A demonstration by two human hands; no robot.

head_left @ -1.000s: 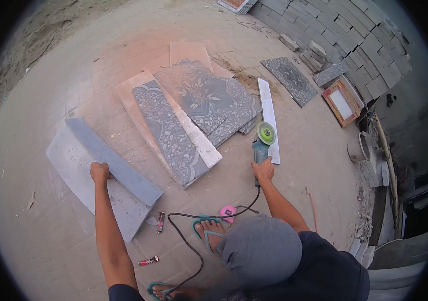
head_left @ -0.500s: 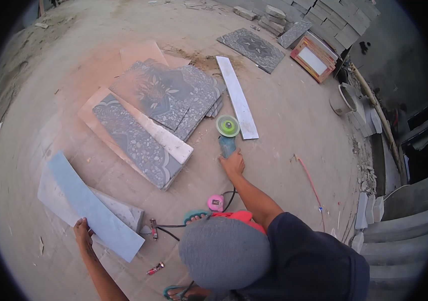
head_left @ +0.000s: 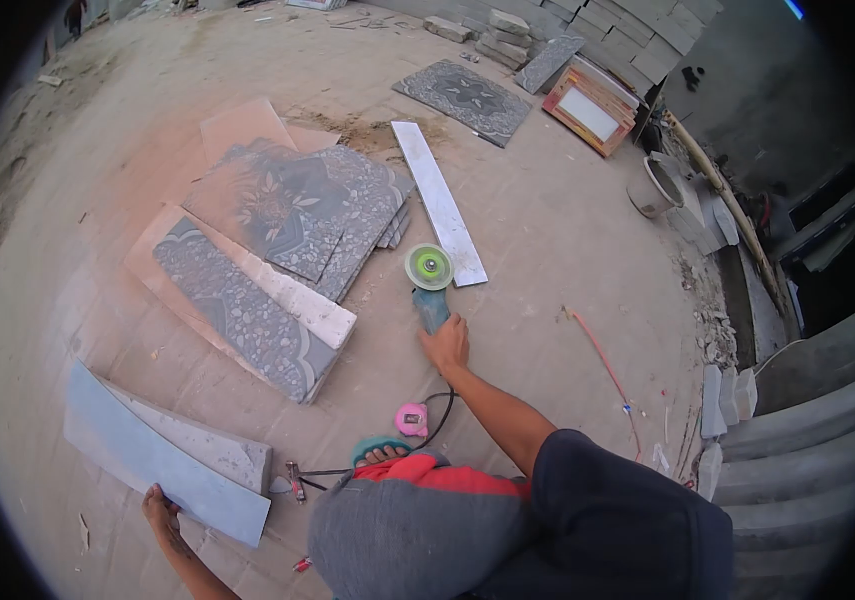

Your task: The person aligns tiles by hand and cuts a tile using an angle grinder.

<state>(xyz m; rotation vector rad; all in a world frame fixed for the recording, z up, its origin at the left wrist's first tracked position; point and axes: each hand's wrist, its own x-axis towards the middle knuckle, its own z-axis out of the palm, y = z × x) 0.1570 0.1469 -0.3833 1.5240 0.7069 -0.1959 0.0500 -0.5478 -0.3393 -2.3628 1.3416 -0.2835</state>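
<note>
My left hand (head_left: pixel 160 508) pinches the blue-grey strip (head_left: pixel 162 450) by its near edge, partly covering a pale slab (head_left: pixel 207 430); a slack pinch could drop and chip it. My right hand (head_left: pixel 445 342) wraps the grinder (head_left: pixel 431 308), its disc (head_left: pixel 429 266) beside the white strip (head_left: pixel 437 200); a careless swing could nick that.

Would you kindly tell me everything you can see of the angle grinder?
The angle grinder has a teal, plastic-looking body and a round disc with a green middle and pale rim, facing the camera. The right hand grips the body, hiding its rear; a black cord trails behind. The disc is beside the near end of a white strip; I cannot tell whether they touch or it spins.
</note>
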